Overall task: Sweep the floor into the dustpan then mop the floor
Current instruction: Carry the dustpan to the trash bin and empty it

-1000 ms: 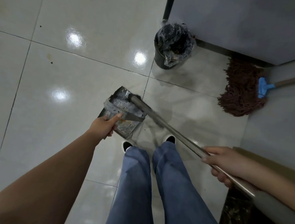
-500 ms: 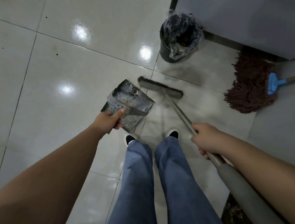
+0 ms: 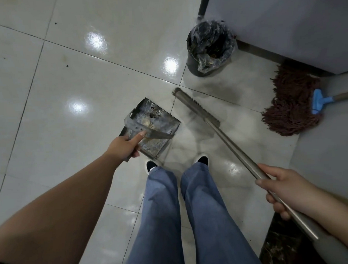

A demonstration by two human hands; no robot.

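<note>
2 hands (image 3: 126, 145) (image 3: 285, 189) holding, broom (image 3: 197, 107) now swung right, off dustpan (image 3: 154, 122)

Nothing to read here: no lettering, label, brand mark, number or sign shows on anything in view.
</note>
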